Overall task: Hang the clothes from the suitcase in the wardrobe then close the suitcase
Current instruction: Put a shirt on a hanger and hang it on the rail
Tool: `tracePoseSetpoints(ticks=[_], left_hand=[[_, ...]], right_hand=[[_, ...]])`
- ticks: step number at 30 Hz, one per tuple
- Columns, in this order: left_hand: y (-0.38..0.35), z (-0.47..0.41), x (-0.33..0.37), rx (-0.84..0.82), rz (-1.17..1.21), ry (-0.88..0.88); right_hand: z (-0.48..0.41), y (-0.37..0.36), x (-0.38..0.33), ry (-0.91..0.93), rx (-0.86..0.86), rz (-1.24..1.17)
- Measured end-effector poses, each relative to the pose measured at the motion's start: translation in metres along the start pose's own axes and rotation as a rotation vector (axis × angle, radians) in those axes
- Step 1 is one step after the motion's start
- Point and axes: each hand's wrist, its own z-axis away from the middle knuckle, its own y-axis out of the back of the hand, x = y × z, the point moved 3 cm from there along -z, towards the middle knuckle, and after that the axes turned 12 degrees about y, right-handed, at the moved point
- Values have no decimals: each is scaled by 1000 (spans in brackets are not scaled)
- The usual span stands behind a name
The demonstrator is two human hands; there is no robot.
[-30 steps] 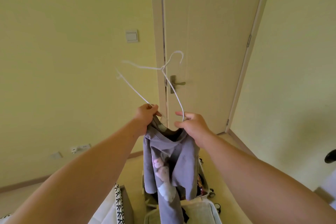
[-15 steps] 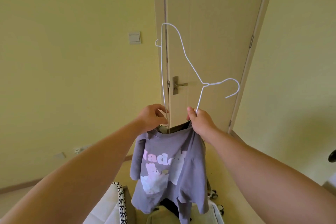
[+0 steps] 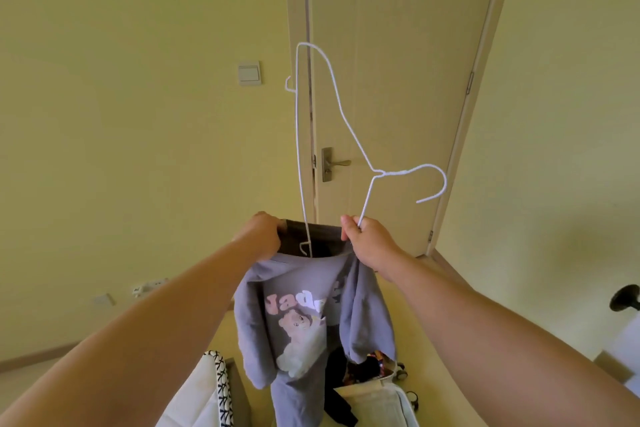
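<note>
Threading: my left hand grips purple shirt at collar, right hand pinches hanger (hook at three o'clock); next I tilt it in

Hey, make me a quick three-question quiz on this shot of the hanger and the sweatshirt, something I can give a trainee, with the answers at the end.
1. True or false: the white hanger is held upright, with its hook on top.
2. Fill in: the left grip holds the purple sweatshirt at its ____.
3. Which grip pinches the hanger's wire just below the hook? A: left. B: the right grip. C: neither.

Key
1. False. It is turned on its side with the hook pointing right, and its lower end is inside the garment.
2. Neck opening.
3. B.
</note>
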Motion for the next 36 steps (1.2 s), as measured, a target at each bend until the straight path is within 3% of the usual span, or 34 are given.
tracePoseSetpoints(ticks=[3, 6, 9, 14, 17, 24, 27, 31, 34, 36], left_hand=[[9, 5, 7, -86, 262, -55], [16, 4, 12, -201, 692, -59], [20, 0, 15, -179, 918, -33], [18, -5, 11, 34, 742, 99], [21, -2, 2, 8, 659, 160], [16, 0, 4, -120, 960, -96], [7, -3, 12, -93, 769, -118], [2, -7, 14, 30, 498, -76], [3, -6, 14, 20, 363, -111], [6, -2, 13, 11, 228, -178]], right_hand=[[-2, -1, 8, 1, -5, 132], [-2, -2, 19, 41, -72, 235], [-1, -4, 28, 35, -85, 262], [1, -6, 33, 61, -10, 157], [1, -6, 34, 79, 32, 87], [-1, 0, 53, 41, -10, 233], [1, 2, 49, -22, 39, 205], [7, -12, 24, -98, -78, -217], [6, -14, 22, -242, 54, -353], [4, -9, 21, -317, 165, -266]])
